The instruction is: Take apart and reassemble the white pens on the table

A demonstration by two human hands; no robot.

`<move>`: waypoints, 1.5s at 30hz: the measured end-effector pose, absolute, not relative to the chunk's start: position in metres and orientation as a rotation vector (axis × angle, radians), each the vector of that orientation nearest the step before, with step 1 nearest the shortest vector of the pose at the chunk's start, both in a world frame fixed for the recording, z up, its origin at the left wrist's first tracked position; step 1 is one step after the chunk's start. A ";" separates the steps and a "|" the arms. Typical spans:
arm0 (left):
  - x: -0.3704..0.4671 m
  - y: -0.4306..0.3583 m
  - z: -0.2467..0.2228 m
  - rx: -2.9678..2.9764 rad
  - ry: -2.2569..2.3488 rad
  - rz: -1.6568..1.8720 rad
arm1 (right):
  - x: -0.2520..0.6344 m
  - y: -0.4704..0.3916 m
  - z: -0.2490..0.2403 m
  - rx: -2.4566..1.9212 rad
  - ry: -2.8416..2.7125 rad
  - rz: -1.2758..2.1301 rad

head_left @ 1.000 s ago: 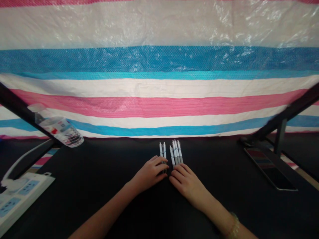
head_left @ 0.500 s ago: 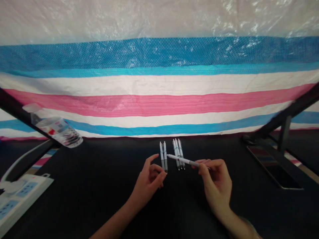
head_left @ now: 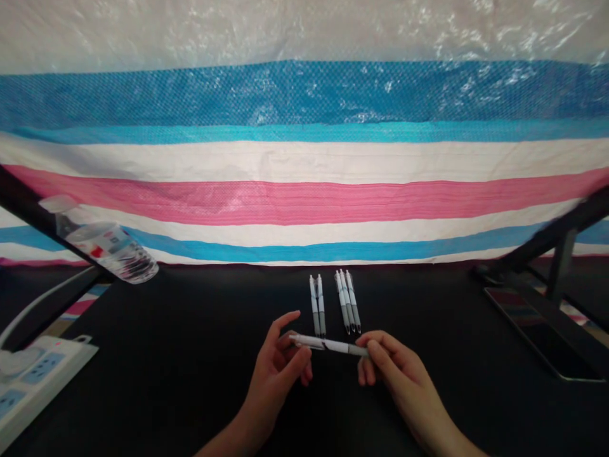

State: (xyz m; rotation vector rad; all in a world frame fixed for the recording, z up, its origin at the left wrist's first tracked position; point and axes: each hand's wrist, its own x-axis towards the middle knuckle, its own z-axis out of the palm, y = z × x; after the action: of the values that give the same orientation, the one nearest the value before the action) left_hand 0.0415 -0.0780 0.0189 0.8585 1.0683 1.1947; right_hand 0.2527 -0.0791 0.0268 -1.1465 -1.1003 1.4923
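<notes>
A white pen [head_left: 329, 345] lies crosswise above the black table [head_left: 190, 355], held at both ends. My left hand [head_left: 280, 371] pinches its left end and my right hand [head_left: 397, 374] grips its grey right end. Just beyond the held pen, two white pens [head_left: 318, 304] lie side by side on the table. To their right lies a second group of three white pens [head_left: 349, 301], all pointing away from me.
A clear water bottle [head_left: 107, 246] leans at the left against a black bar. A white power strip [head_left: 33, 381] sits at the lower left. A phone [head_left: 542, 330] lies at the right by a black stand. A striped tarp [head_left: 304, 158] hangs behind the table.
My right hand lifted one pen from the right group and brought it toward me. My left hand left the table and took hold of its other end.
</notes>
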 end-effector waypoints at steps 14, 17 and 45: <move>0.043 -0.094 0.011 0.958 1.111 1.045 | 0.260 -0.085 0.012 -1.331 -1.344 1.324; 0.043 -0.096 0.013 0.940 1.106 1.044 | 0.261 -0.090 0.016 -1.221 -1.460 1.065; 0.031 -0.101 -0.001 0.916 1.067 1.217 | 0.263 -0.085 0.013 -1.257 -1.332 1.606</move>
State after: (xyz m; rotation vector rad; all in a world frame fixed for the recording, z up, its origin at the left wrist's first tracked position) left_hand 0.0311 -0.1007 -0.0011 0.9161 1.0672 1.2169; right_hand 0.2626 -0.0852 0.0134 -1.2573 -1.3315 1.6063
